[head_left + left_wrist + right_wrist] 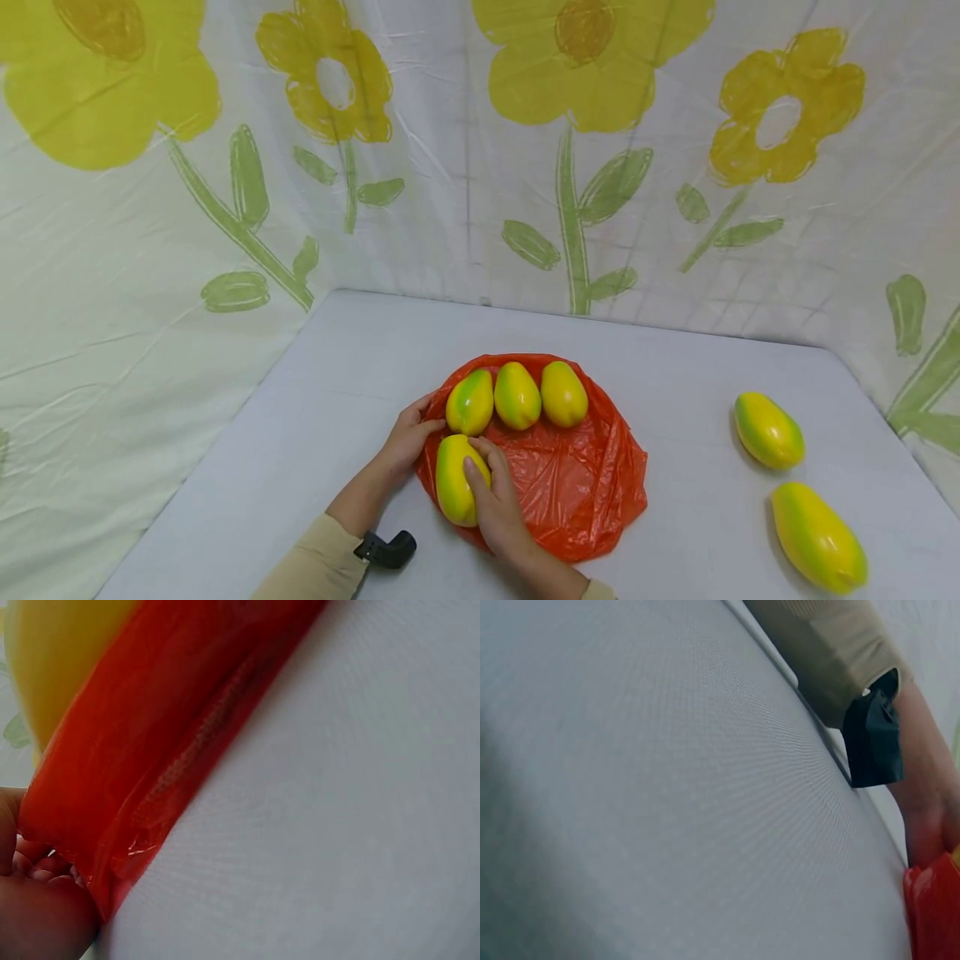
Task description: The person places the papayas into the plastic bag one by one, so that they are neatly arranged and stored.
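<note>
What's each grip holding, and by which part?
The right grip holds a fruit by its right side; the left grip holds the bag by its left edge.

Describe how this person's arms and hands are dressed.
The left hand and right hand are gloveless. The left forearm wears a long beige fabric sleeve, with a curved, glossy black device at its cuff. Only the edge of a matching beige fabric cuff shows on the right arm.

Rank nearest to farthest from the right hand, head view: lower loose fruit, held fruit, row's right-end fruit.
1. Held fruit, in the right hand.
2. Row's right-end fruit, far part of the red bag.
3. Lower loose fruit, right side of table.
</note>
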### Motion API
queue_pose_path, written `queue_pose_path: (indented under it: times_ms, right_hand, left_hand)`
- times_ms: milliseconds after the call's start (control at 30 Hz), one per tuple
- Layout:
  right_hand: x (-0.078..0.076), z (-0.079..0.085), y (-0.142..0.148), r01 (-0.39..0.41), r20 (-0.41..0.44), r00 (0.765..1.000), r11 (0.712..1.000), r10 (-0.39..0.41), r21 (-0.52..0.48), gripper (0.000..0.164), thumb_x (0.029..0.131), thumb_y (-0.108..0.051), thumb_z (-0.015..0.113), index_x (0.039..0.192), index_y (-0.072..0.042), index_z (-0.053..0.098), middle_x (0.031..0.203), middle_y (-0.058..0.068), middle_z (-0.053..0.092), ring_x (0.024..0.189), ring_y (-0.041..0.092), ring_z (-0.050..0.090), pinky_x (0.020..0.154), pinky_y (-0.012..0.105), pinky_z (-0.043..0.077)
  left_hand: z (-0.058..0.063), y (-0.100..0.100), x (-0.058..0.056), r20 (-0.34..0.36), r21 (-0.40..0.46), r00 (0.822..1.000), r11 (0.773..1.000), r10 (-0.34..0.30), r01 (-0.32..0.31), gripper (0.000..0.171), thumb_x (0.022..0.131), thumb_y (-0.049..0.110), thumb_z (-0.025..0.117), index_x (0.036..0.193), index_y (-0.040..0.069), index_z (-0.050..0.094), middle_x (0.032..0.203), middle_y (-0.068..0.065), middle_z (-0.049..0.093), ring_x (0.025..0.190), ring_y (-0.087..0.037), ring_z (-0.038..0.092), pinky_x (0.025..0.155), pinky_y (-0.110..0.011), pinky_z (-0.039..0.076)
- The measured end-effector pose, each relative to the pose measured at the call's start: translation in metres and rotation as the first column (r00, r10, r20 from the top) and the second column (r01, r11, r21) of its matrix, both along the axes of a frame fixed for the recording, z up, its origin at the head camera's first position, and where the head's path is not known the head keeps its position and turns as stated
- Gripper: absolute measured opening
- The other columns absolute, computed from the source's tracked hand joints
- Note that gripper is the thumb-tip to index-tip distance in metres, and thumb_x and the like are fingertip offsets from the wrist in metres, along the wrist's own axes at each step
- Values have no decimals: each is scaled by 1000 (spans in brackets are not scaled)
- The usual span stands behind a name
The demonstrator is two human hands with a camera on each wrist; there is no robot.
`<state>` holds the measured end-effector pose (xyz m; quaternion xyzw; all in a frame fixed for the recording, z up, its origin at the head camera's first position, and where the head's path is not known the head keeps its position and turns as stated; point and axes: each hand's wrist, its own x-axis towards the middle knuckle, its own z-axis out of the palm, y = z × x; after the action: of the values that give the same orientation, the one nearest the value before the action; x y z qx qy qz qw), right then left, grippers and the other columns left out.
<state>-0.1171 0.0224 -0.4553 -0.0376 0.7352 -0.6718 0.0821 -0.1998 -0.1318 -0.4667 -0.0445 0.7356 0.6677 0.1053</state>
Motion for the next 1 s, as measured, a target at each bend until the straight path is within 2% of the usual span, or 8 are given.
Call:
queue_pose_path:
  times_ms: [267,567,767,1000]
  right_hand:
    - [-1,-3,1,-29,-2,1000,999,29,16,46,98,-39,38,136,-13,35,138,7,36,119,23,38,106,50,34]
    - [0,-3,1,-26,16,1000,999,26,20,46,97,-40,40,135,-14,35,135,6,38,117,22,40,104,45,36]
    - [2,0,0,-31,32,999,999,31,19,52,95,-43,45,136,-13,32,134,7,37,115,21,41,104,45,39]
    - [1,1,1,-19,-4,1000,999,20,29,51,95,-39,46,136,-13,32,140,8,32,120,23,38,108,51,34]
  left_hand:
    - [1,1,1,-6,-10,1000,1000,-2,2,50,91,11,52,139,15,42,139,-8,48,124,-26,48,103,-40,43]
    - [4,1,3,-12,7,1000,1000,-11,11,50,92,10,50,141,12,39,141,-10,45,125,-27,47,104,-41,41]
    - [2,1,2,-12,13,1000,1000,-9,9,49,92,10,50,140,13,40,140,-10,47,123,-25,49,102,-40,43]
    - [0,0,0,1,11,1000,1000,-2,2,50,91,11,52,139,16,42,139,-8,48,123,-25,49,100,-39,45]
